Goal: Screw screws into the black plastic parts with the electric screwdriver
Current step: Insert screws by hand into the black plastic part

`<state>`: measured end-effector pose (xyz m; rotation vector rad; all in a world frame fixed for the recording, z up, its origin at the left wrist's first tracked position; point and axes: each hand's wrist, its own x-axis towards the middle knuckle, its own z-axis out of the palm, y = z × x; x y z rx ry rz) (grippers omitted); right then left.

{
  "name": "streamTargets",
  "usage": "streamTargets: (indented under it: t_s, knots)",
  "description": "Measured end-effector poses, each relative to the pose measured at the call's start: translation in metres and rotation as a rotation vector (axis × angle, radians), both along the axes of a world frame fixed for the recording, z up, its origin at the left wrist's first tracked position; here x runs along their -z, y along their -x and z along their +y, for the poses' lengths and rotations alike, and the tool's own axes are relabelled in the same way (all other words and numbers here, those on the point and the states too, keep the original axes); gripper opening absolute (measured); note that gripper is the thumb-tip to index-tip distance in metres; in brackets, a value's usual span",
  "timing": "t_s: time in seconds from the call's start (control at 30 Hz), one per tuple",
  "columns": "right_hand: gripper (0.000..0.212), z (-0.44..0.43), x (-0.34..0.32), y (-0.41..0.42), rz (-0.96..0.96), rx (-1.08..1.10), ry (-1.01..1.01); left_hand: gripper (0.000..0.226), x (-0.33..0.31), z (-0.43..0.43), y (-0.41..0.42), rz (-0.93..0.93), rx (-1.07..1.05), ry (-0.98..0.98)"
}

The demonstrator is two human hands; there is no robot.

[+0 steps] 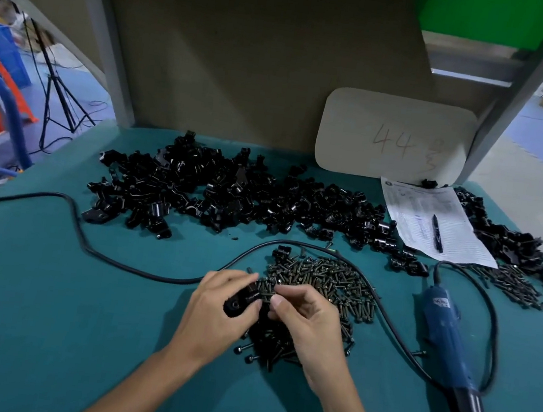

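Two bare forearms are seen entering from the near edge, meeting over the green table (42, 314). One black plastic part (239, 302) is gripped in the curled fingers of the left hand (215, 305). A screw (267, 296) is pinched at the part's end between thumb and forefinger of the right hand (306, 321).

Just beyond the hands, a screw pile (322, 281) is spread, too many to be counted, and it is crossed by a black cord (85, 243) looping left. One electric screwdriver (451, 347) is laid untouched to the right, tip toward the near edge.

Farther off, a heap of black parts (230, 190) is strung across the table. At far right, one paper sheet (434, 220) with one pen (437, 233) on it is flanked by a second heap (507, 237) and a second screw pile (512, 282). A pale board (393, 135) marked 44 is leaned at the far wall.

Open cloth is left at near left.
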<state>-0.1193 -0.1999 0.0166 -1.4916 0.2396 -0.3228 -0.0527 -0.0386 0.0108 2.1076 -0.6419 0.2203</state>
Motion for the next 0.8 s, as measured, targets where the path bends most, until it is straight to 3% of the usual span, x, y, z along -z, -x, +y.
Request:
streamTargets:
  t_s: [0.23, 0.53, 0.67, 0.8]
  knots:
    - [0.024, -0.002, 0.000, -0.005, 0.037, -0.057, 0.045, 0.043, 0.005, 0.000, 0.001, -0.077, 0.105, -0.042]
    - [0.017, -0.006, -0.010, -0.007, 0.073, -0.093, 0.157, 0.049, 0.006, 0.002, -0.001, -0.071, 0.088, -0.082]
    - [0.013, -0.011, -0.019, -0.009, 0.118, -0.125, 0.318, 0.050, 0.009, 0.002, -0.002, -0.074, 0.024, -0.044]
    - [0.013, -0.015, -0.026, -0.010, 0.175, -0.153, 0.681, 0.042, 0.010, 0.001, -0.003, -0.140, 0.054, -0.071]
